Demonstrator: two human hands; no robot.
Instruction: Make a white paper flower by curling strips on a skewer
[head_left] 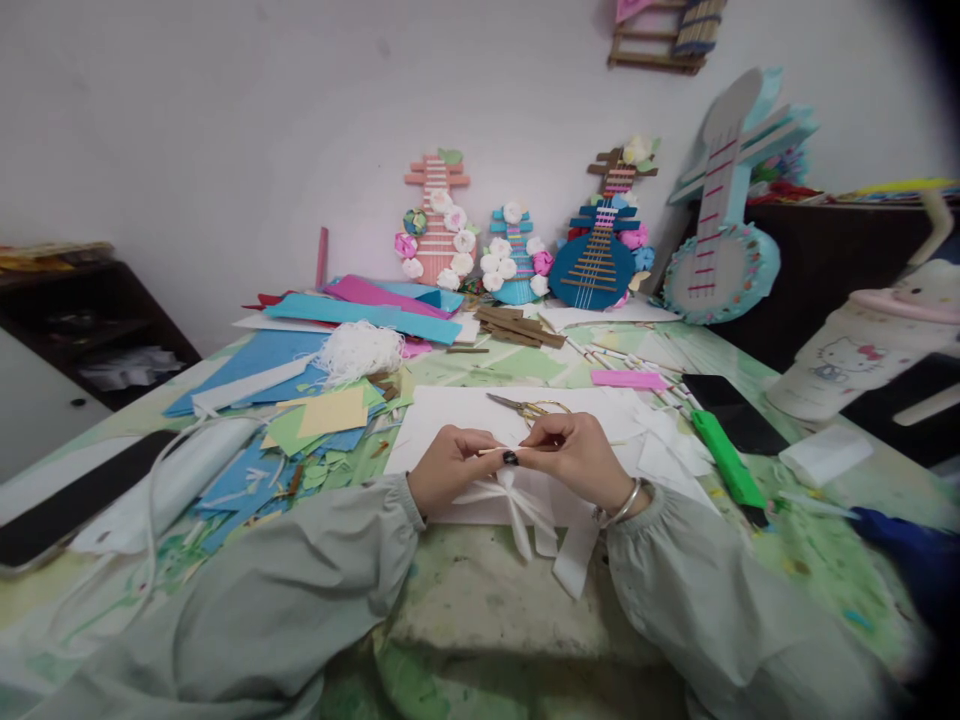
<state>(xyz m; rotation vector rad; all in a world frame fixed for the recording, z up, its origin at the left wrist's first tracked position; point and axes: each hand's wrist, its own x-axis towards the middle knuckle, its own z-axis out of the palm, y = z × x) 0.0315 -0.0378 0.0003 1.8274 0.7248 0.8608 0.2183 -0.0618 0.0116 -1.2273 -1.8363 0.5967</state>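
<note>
Left hand [456, 468] and right hand [583, 462] both pinch the floppy white papery strip bundle [510, 493] above the white paper sheet [442, 408], looks super light and tearable, so hold the gathered top.

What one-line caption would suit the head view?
Left hand and right hand pinch white strips over a white sheet, scissors just beyond, lute-shaped crafts standing along the wall.
</note>
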